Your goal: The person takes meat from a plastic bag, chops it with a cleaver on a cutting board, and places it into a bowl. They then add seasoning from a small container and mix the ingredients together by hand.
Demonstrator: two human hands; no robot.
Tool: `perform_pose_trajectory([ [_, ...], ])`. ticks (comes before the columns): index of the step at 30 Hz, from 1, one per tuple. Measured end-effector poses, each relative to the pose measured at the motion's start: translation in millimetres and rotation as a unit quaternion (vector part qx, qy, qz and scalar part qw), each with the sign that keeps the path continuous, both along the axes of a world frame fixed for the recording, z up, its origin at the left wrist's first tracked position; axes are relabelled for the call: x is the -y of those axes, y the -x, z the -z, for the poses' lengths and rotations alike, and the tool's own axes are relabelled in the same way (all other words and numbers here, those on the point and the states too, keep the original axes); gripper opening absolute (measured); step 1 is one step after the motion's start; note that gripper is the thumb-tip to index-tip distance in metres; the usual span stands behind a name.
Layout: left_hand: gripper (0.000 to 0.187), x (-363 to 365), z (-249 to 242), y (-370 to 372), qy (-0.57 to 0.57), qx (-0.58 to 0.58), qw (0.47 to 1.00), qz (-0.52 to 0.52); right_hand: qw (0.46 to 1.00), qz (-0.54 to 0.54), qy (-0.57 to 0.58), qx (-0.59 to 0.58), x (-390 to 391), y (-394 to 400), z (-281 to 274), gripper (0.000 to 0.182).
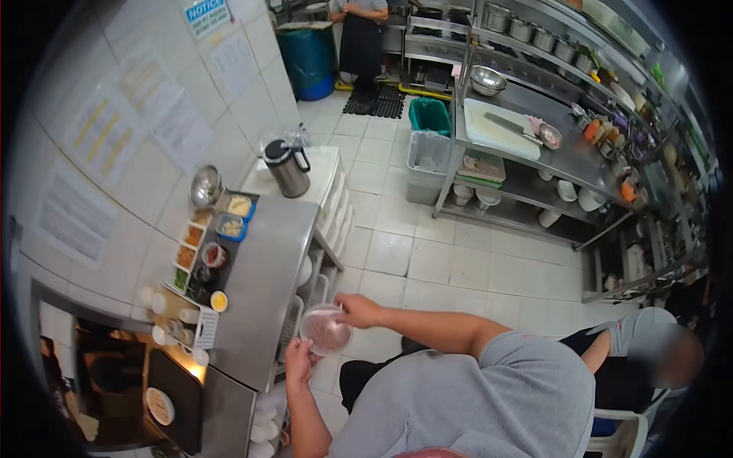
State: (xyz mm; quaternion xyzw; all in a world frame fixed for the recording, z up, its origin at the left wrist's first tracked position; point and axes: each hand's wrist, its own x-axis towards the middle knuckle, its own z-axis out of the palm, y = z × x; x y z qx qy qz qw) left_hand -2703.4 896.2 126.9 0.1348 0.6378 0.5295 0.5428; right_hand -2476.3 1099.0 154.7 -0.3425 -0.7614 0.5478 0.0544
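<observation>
A round, see-through container [327, 330] with pinkish contents is held in front of my body, beside the edge of the steel counter [256, 305]. My left hand [300, 360] grips its near left rim, fingers closed on it. On the far right side of the rim, my right hand [357, 311] pinches the same container. What exactly is inside cannot be made out.
Small tubs of food [187, 257] and a metal bowl [206, 186] line the wall side of the counter. A steel kettle [287, 169] stands beyond. Two people are nearby, one seated at right [611, 366], one standing at the back [362, 42].
</observation>
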Motion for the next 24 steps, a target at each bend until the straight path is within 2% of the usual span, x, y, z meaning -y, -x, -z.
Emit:
perform_pose_trajectory([
  [1,0.020,-25.4,-16.9,7.9,-0.005,-0.013,1.000,0.001,0.997,0.041,-0.058,0.000,-17.9,11.0,-14.1,0.054],
  [3,0.021,-73.1,-37.6,25.7,-0.018,-0.118,0.993,-0.010,0.992,0.050,-0.110,-0.022,-66.1,36.6,-25.4,0.052],
  [5,0.020,-121.3,-60.6,48.1,-0.035,-0.129,0.991,-0.019,0.984,0.057,-0.165,-0.040,-114.7,69.5,-35.2,0.050],
  [7,0.021,-166.2,-74.8,67.9,-0.047,-0.139,0.989,-0.027,0.977,0.067,-0.203,-0.004,-155.2,103.6,-47.1,0.044],
  [8,0.020,-187.9,-75.5,78.8,-0.035,-0.152,0.987,-0.032,0.976,0.067,-0.206,-0.008,-171.7,115.3,-51.8,0.044],
  [10,0.019,-224.9,-66.4,110.2,-0.025,-0.177,0.983,-0.031,0.978,0.074,-0.182,0.075,-200.3,145.4,-64.1,0.043],
  [13,0.026,-258.2,-42.2,146.7,-0.009,-0.190,0.982,-0.014,0.975,0.094,-0.157,0.128,-224.7,169.5,-61.1,0.045],
  [14,0.042,-267.7,-42.3,156.6,0.063,-0.240,0.968,0.045,0.974,0.106,-0.160,0.122,-231.4,176.9,-61.3,0.043],
  [15,0.066,-287.4,-52.7,156.9,0.132,-0.286,0.944,0.102,0.971,0.114,-0.170,0.122,-241.0,185.4,-67.7,0.043],
  [16,0.066,-298.5,-57.7,152.6,0.122,-0.284,0.945,0.105,0.964,0.104,-0.206,0.128,-247.7,192.0,-70.1,0.043],
  [17,0.094,-291.3,-79.0,133.0,0.059,-0.466,0.872,0.135,0.957,0.091,-0.238,0.138,-253.4,194.8,-72.0,0.044],
  [18,0.124,-287.7,-95.1,117.2,-0.003,-0.627,0.762,0.158,0.957,0.081,-0.239,0.144,-261.0,197.8,-75.8,0.043],
  [19,0.124,-299.8,-103.3,109.4,-0.001,-0.622,0.767,0.158,0.957,0.077,-0.237,0.150,-269.5,199.6,-81.0,0.043],
  [21,0.146,-323.7,-119.6,103.9,0.015,-0.632,0.724,0.278,0.958,0.044,-0.215,0.185,-277.2,207.8,-86.9,0.044],
  [24,0.136,-349.2,-106.0,98.2,0.015,-0.652,0.716,0.248,0.961,0.063,-0.225,0.145,-286.4,214.6,-84.7,0.046],
])
